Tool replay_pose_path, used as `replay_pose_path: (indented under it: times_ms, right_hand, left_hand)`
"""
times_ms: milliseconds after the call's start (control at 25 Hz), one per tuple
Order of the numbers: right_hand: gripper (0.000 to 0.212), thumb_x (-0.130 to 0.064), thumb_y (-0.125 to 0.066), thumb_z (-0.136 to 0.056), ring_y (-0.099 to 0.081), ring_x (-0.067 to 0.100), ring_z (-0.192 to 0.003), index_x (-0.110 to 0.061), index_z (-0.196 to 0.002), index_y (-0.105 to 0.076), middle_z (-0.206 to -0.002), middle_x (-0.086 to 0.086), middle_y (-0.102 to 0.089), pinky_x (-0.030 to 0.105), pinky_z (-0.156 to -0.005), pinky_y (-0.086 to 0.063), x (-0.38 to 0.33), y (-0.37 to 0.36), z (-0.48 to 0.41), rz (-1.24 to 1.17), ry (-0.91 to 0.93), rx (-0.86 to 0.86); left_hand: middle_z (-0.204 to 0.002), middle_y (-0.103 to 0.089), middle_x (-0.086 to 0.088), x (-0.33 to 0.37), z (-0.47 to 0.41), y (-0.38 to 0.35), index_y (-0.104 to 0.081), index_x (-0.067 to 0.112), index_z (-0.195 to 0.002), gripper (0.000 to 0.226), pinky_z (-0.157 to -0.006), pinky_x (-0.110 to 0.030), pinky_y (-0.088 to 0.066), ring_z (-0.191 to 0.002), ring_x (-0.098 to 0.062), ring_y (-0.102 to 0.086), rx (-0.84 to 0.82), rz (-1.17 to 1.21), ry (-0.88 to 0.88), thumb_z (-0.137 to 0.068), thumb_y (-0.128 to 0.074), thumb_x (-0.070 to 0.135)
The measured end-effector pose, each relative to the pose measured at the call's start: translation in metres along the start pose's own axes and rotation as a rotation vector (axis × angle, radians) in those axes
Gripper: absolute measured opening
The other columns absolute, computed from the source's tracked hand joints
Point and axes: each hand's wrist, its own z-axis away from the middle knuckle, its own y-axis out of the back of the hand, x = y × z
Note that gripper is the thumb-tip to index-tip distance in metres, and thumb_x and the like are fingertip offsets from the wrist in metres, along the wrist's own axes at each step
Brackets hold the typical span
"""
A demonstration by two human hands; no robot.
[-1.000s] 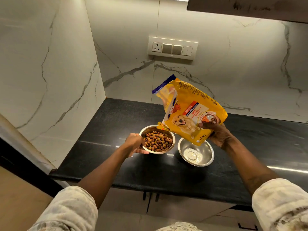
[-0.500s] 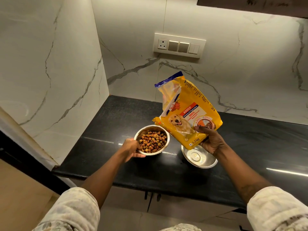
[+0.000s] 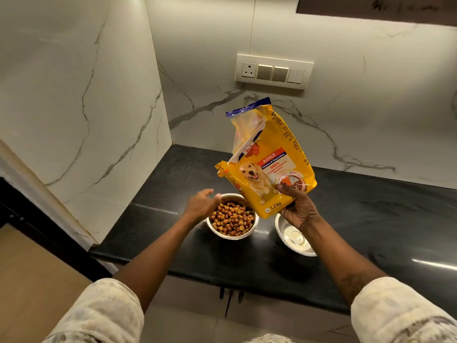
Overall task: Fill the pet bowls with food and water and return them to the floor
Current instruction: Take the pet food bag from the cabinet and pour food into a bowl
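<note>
Right hand (image 3: 298, 209) grips the yellow food bag (image 3: 269, 169) by its lower corner; left hand (image 3: 201, 205), grip wide and empty, hangs beside the kibble bowl (image 3: 230, 236).

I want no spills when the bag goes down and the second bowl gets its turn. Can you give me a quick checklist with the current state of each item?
1. Kibble bowl filled: ok, full of kibble.
2. Food bag not pouring: ok, no kibble is falling.
3. Right hand grips the bag securely: ok, it holds the bottom edge.
4. Left hand free: ok, it is open at the kibble bowl's left rim; contact cannot be told.
5. Second bowl has water: cannot tell, the right wrist partly hides it.
6. Bowls on the floor: not ok, both stand on the counter.
</note>
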Motion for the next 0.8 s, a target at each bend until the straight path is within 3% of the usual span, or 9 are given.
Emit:
replay_pose_path:
  times_ms: [120, 240, 320, 400, 440, 560, 680, 800]
  right_hand:
    - [0.057, 0.006, -0.065, -0.084, -0.067, 0.039, -0.122, -0.016, -0.137, -0.059, -0.134, 0.017, -0.069, 0.064, -0.093, -0.056, 0.004, -0.019, -0.003, -0.02, 0.011, -0.037]
    - [0.059, 0.006, -0.063, -0.087, -0.068, 0.038, -0.121, -0.015, -0.141, -0.056, -0.135, 0.017, -0.068, 0.062, -0.09, -0.058, 0.004, -0.044, -0.007, -0.058, 0.017, -0.114]
    - [0.056, 0.005, -0.061, -0.09, -0.067, 0.038, -0.122, -0.014, -0.143, -0.054, -0.137, 0.019, -0.067, 0.061, -0.092, -0.058, 0.001, -0.062, -0.008, -0.064, 0.03, -0.193]
    - [0.053, 0.002, -0.061, -0.094, -0.065, 0.039, -0.124, -0.013, -0.144, -0.053, -0.138, 0.02, -0.065, 0.063, -0.097, -0.055, -0.008, -0.08, -0.01, -0.044, 0.047, -0.261]
    - [0.052, -0.001, -0.06, -0.096, -0.063, 0.04, -0.127, -0.013, -0.146, -0.052, -0.14, 0.02, -0.064, 0.066, -0.101, -0.051, -0.016, -0.089, -0.011, -0.018, 0.059, -0.3]
    - [0.05, -0.013, -0.062, -0.099, -0.06, 0.041, -0.13, -0.018, -0.147, -0.051, -0.143, 0.017, -0.062, 0.071, -0.101, -0.048, -0.045, -0.117, -0.011, 0.264, 0.186, -0.426]
    - [0.068, -0.035, -0.085, -0.082, -0.069, 0.036, -0.119, -0.021, -0.142, -0.055, -0.132, 0.01, -0.07, 0.062, -0.094, -0.057, -0.08, -0.148, -0.002, 0.554, 0.321, -0.392]
    - [0.066, -0.026, -0.086, -0.079, -0.075, 0.03, -0.106, -0.02, -0.138, -0.058, -0.127, 0.01, -0.072, 0.056, -0.087, -0.062, -0.112, -0.185, 0.003, 0.691, 0.441, -0.383]
  left_hand:
    - [-0.138, -0.062, -0.012, 0.034, 0.016, 0.005, -0.051, 0.022, -0.15, 0.075, -0.102, -0.048, -0.052, -0.13, -0.035, -0.061, -0.151, 0.606, -0.023, -0.096, -0.041, 0.073]
    - [-0.134, -0.07, -0.005, 0.067, 0.033, 0.01, -0.048, 0.029, -0.148, 0.079, -0.088, -0.049, -0.063, -0.116, -0.027, -0.073, -0.273, 0.793, -0.113, -0.082, -0.061, 0.07]
    - [-0.128, -0.073, 0.0, 0.087, 0.041, 0.018, -0.051, 0.032, -0.14, 0.066, -0.076, -0.043, -0.065, -0.114, -0.025, -0.074, -0.225, 0.772, -0.208, -0.082, -0.081, 0.042]
    - [-0.126, -0.074, -0.002, 0.098, 0.041, 0.034, -0.057, 0.03, -0.132, 0.062, -0.077, -0.051, -0.066, -0.116, -0.03, -0.073, -0.112, 0.709, -0.259, -0.081, -0.088, 0.017]
    - [-0.126, -0.074, -0.004, 0.104, 0.042, 0.048, -0.059, 0.028, -0.131, 0.062, -0.079, -0.056, -0.065, -0.114, -0.031, -0.074, -0.057, 0.684, -0.279, -0.079, -0.09, 0.014]
    - [-0.126, -0.076, -0.004, 0.122, 0.049, 0.103, -0.06, 0.022, -0.139, 0.075, -0.078, -0.061, -0.064, -0.109, -0.029, -0.076, 0.058, 0.608, -0.363, -0.073, -0.096, 0.019]
    - [-0.122, -0.078, -0.004, 0.145, 0.063, 0.168, -0.064, 0.023, -0.134, 0.077, -0.078, -0.06, -0.064, -0.105, -0.029, -0.078, 0.122, 0.471, -0.451, -0.065, -0.098, 0.021]
    - [-0.12, -0.079, -0.002, 0.163, 0.073, 0.23, -0.065, 0.024, -0.131, 0.079, -0.081, -0.058, -0.065, -0.104, -0.025, -0.078, 0.189, 0.354, -0.471, -0.061, -0.101, 0.032]
